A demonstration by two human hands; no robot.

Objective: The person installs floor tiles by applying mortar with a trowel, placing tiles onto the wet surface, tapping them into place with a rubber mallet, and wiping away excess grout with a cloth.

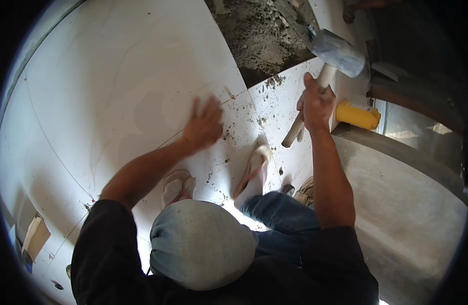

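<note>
My right hand (pixel 318 104) grips the pale handle of a mallet (pixel 337 53), whose large grey head is raised at the upper right. My left hand (pixel 203 122), slightly blurred, has its fingers apart over the white floor tiles (pixel 91 86), near a tile seam and scattered grit. Beyond both hands is a dark opening in the tiling with rough grey mortar (pixel 252 40). A metal tool lies partly hidden behind the mallet's head; I cannot make out its shape.
A yellow container (pixel 358 116) sits right of my right hand, beside a concrete step (pixel 397 188). Another person's hand (pixel 350 12) shows at top right. Cardboard (pixel 36 239) is at lower left. My sandalled feet (pixel 252 168) stand on gritty tiles.
</note>
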